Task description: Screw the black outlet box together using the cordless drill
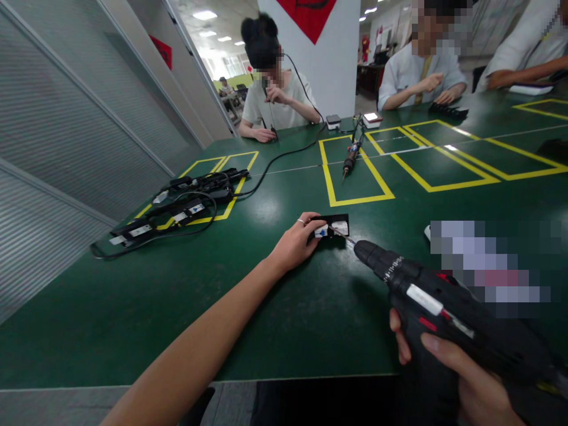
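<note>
My left hand (296, 239), with a ring on one finger, grips the left end of a small black part with white labels (341, 227) on the green table. Wrapped round the handle of a black cordless drill (417, 290) is my right hand (465, 370). The drill points left and away from me, and its thin bit (344, 235) reaches the black part near its middle. Whether the bit touches the part or a screw is too small to tell.
Several black parts with cables (177, 207) lie at the left. A dark electric screwdriver (350, 158) rests inside a yellow taped outline (384, 197). A blurred-out object (488, 260) lies at the right. Across the green table (284, 319), a person (275, 97) and other people sit.
</note>
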The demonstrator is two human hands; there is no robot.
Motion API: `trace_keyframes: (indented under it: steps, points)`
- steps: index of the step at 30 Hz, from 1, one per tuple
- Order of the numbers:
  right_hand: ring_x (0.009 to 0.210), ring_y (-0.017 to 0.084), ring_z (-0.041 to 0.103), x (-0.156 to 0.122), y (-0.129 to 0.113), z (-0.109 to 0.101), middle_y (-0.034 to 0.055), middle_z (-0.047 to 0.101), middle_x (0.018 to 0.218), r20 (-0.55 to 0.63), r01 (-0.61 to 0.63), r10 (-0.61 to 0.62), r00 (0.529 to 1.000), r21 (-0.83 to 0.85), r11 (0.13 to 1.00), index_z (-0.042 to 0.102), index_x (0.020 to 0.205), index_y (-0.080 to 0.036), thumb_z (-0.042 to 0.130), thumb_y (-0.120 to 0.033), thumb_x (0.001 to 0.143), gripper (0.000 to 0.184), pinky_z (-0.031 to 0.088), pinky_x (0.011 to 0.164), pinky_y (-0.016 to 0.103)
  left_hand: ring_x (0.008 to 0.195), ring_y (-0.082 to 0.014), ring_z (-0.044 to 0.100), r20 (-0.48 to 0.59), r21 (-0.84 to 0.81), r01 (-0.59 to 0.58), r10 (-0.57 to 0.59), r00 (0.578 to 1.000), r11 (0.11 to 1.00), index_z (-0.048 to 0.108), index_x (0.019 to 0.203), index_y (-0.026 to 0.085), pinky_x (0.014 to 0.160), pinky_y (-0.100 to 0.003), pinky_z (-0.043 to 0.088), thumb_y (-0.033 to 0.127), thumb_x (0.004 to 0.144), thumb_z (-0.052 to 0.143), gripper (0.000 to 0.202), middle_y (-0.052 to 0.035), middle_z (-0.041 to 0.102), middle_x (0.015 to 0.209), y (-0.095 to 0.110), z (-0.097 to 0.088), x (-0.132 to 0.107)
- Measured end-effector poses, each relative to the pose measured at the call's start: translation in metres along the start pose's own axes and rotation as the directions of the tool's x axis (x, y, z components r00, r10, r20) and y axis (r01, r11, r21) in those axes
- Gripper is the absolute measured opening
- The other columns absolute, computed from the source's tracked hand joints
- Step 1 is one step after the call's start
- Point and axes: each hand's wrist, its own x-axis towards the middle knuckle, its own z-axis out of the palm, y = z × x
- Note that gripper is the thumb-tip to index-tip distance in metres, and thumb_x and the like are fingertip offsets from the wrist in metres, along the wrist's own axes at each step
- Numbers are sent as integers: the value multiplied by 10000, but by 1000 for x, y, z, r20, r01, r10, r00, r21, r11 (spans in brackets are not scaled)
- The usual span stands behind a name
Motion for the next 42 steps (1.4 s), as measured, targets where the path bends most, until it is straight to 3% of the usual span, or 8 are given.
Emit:
trace_keyframes:
  steps: [6, 11, 21, 27, 42]
  points:
    - [639, 190, 588, 1, 0, 0, 41, 647, 934, 4, -8, 8, 1000, 25, 1000, 599, 1033, -249, 487, -319, 898, 189, 456, 628, 340, 1165, -226, 535, 1, -3, 11, -11, 1000, 1000, 498, 1218, 242, 997, -433, 488, 128, 842, 544, 396, -79, 453, 1307, -2, 2, 0]
    - [653, 203, 604, 1, 1, -1, 41, 666, 843, 11, 24, -24, 1000, -9, 1000, 625, 1004, -238, 496, -323, 895, 189, 457, 647, 341, 1171, -224, 531, 4, -2, 8, -8, 1000, 1000, 492, 1225, 245, 996, -431, 489, 128, 842, 544, 404, -75, 449, 1314, -2, 1, 0]
    - [665, 192, 602, 1, 2, -2, 34, 659, 917, 41, 12, -12, 999, 5, 1000, 606, 1031, -261, 478, -322, 904, 189, 463, 644, 334, 1181, -224, 525, 3, 4, 10, -10, 1000, 1000, 492, 1226, 240, 993, -428, 491, 111, 837, 545, 414, -78, 449, 1312, -2, 1, 1]
    - [647, 184, 598, -1, -1, 2, 21, 654, 909, -14, -23, 23, 1000, 22, 999, 614, 1002, -267, 490, -327, 894, 175, 454, 645, 327, 1170, -229, 530, 8, -9, 12, -12, 1000, 1000, 495, 1228, 241, 995, -437, 488, 127, 844, 546, 404, -80, 445, 1318, -2, 0, 0]
    - [638, 179, 592, -1, -3, 5, 28, 649, 915, -15, -17, 18, 1000, 30, 999, 608, 1002, -246, 502, -312, 884, 172, 462, 634, 317, 1165, -221, 529, 1, -7, -5, 5, 1000, 1000, 492, 1228, 232, 995, -423, 483, 124, 852, 536, 394, -84, 448, 1306, -2, 0, -1]
